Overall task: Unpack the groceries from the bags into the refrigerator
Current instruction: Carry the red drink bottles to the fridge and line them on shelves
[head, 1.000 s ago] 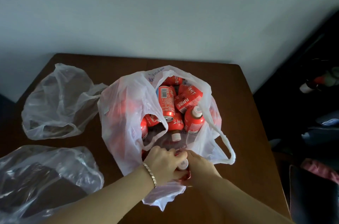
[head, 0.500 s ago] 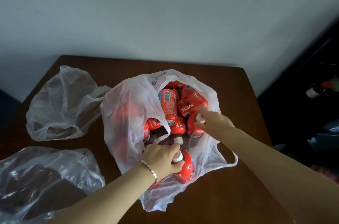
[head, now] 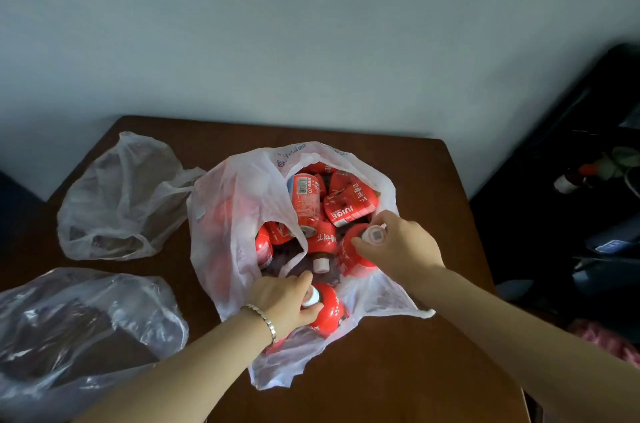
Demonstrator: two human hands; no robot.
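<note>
Left hand (head: 287,301) gripped the near bottle (head: 329,313) by its neck, right hand (head: 398,246) the far bottle (head: 349,253) by its cap, both inside the bag (head: 235,215) on the table (head: 433,370). Judged heavy, rigid, slick; necks suit gripping

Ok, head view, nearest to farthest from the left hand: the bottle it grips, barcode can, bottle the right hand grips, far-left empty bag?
1. Near bottle, in the left hand.
2. Barcode can at back and far bottle in the right hand: too close to call.
3. Empty bag, far left on the table.
</note>
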